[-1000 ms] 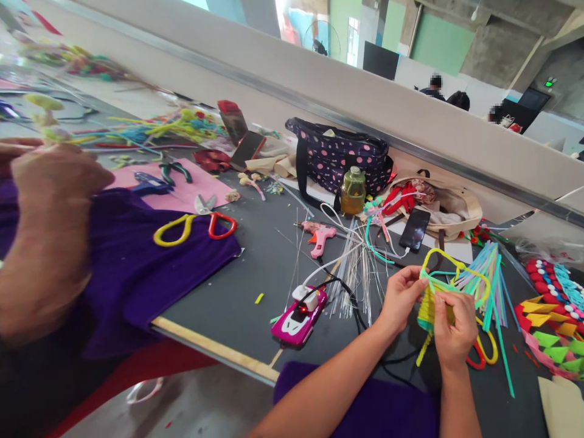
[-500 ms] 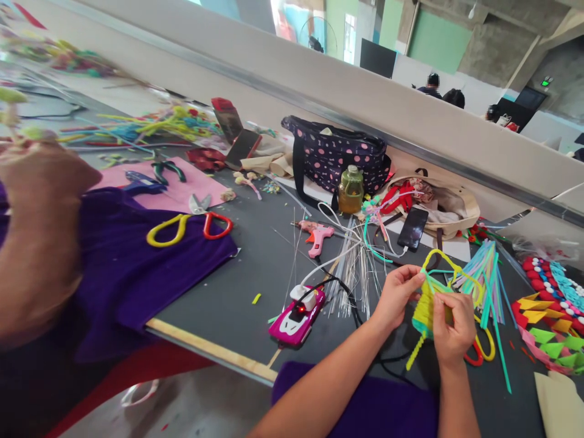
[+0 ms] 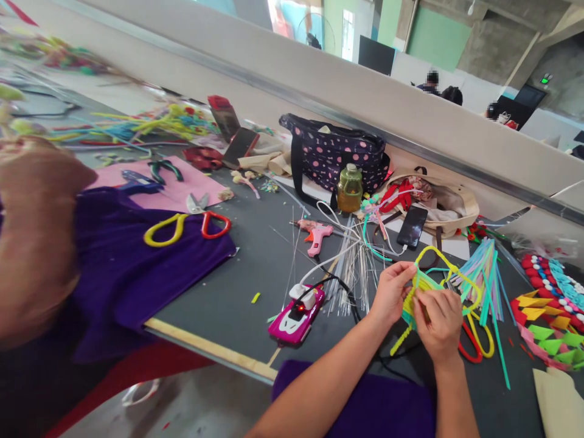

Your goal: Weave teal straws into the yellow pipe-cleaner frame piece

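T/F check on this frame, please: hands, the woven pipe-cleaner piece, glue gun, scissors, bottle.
1. Both hands, left hand and right hand, hold the yellow-and-teal woven piece. True.
2. The pink glue gun is in the right hand. False: it lies on the table, untouched.
3. The red-and-yellow scissors rest on purple cloth. True.
4. The bottle lies on its side. False: it stands upright by the polka-dot bag.
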A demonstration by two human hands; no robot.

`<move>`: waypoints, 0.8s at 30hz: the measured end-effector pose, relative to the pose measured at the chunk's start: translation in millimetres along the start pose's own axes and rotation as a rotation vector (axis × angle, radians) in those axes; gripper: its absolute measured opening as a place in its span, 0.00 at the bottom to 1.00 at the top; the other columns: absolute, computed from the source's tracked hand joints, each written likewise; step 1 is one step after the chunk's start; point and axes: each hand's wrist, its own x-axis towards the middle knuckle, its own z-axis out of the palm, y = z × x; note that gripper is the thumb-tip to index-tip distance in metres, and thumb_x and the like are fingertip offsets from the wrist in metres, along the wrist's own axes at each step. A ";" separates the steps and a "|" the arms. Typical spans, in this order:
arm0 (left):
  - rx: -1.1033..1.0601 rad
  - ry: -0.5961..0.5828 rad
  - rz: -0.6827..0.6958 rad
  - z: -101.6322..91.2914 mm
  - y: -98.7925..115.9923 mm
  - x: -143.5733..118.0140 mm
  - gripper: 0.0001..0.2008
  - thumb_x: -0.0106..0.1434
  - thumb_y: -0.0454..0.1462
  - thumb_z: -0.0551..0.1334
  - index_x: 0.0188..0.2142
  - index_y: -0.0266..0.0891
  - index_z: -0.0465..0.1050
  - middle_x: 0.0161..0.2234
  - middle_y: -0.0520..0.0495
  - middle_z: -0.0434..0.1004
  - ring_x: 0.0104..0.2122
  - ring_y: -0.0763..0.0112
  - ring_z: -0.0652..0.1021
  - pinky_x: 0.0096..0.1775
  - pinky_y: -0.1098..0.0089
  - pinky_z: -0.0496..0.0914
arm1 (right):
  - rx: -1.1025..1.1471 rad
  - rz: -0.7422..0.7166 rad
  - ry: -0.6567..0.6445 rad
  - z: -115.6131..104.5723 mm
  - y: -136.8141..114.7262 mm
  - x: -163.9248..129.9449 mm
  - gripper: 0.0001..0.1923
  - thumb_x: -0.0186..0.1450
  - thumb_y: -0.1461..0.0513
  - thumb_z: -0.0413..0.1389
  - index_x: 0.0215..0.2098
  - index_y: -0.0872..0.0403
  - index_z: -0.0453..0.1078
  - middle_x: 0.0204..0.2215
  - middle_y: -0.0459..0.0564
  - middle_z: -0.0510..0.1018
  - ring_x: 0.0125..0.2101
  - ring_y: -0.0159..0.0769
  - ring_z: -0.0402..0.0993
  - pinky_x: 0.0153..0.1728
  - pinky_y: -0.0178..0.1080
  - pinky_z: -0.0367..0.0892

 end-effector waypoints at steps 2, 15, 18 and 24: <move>-0.018 0.004 0.027 -0.6 1.6 1.6 0.14 0.43 0.39 0.74 0.28 0.34 0.75 0.24 0.53 0.72 0.21 0.82 0.71 0.22 0.81 0.64 | 0.074 0.032 0.022 -0.3 0.3 -2.4 0.07 0.63 0.64 0.57 0.40 0.52 0.72 0.31 0.48 0.77 0.34 0.37 0.70 0.41 0.44 0.63; -0.070 0.030 0.122 -1.4 6.9 4.5 0.18 0.44 0.41 0.74 0.31 0.37 0.71 0.26 0.54 0.73 0.24 0.78 0.74 0.27 0.77 0.68 | 0.954 1.148 0.319 27.2 30.1 -19.5 0.24 0.56 0.49 0.61 0.44 0.55 0.70 0.32 0.48 0.76 0.27 0.33 0.71 0.28 0.36 0.67; -0.014 0.015 0.103 -0.7 5.2 3.3 0.18 0.45 0.42 0.73 0.31 0.37 0.71 0.26 0.54 0.72 0.24 0.78 0.73 0.27 0.77 0.66 | 1.057 1.185 0.166 33.0 19.5 -21.5 0.23 0.53 0.49 0.63 0.38 0.57 0.74 0.30 0.51 0.79 0.27 0.37 0.73 0.30 0.38 0.68; 0.288 0.087 0.271 0.0 -1.3 2.8 0.17 0.46 0.43 0.72 0.28 0.39 0.68 0.29 0.53 0.71 0.28 0.76 0.71 0.31 0.75 0.65 | 0.679 1.103 0.147 25.6 9.7 -22.4 0.20 0.53 0.49 0.63 0.18 0.57 0.71 0.18 0.47 0.74 0.21 0.34 0.67 0.24 0.35 0.65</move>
